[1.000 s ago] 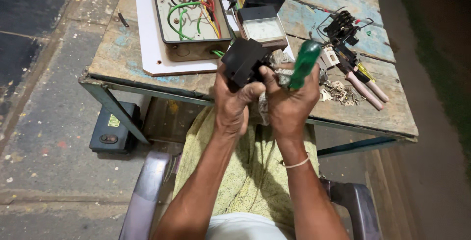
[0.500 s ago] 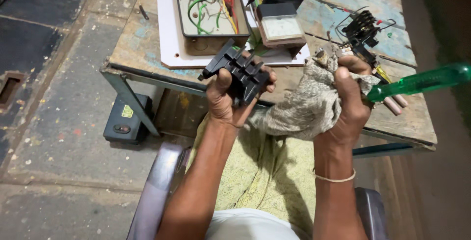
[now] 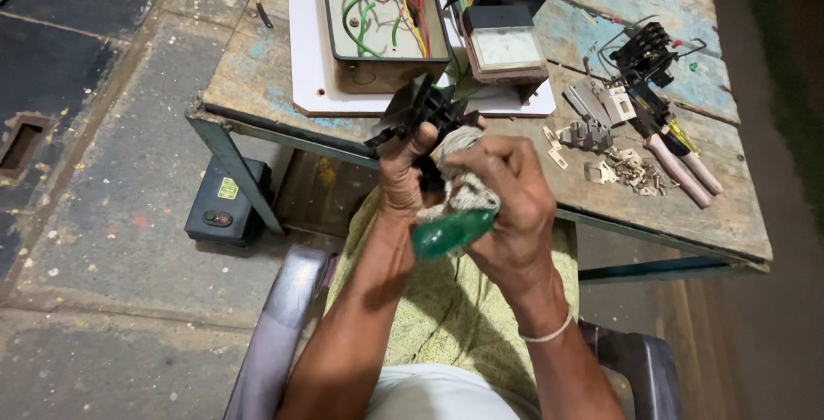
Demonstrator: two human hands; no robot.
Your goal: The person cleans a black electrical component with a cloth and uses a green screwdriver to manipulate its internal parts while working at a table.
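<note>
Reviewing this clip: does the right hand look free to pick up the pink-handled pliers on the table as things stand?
Probably not right away. The right hand is full, gripping a rag and a green-handled screwdriver. The pliers lie uncovered on the table to its right, so the path itself looks free.

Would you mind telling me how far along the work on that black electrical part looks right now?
Done: the metal box on the table stands open with its wires showing, and small metal pieces lie loose by the pliers. In hand: the left hand holds the black part while the right hand presses a rag against it, gripping a green-handled screwdriver. Left: the part sits outside the box, pieces unfitted.
</note>
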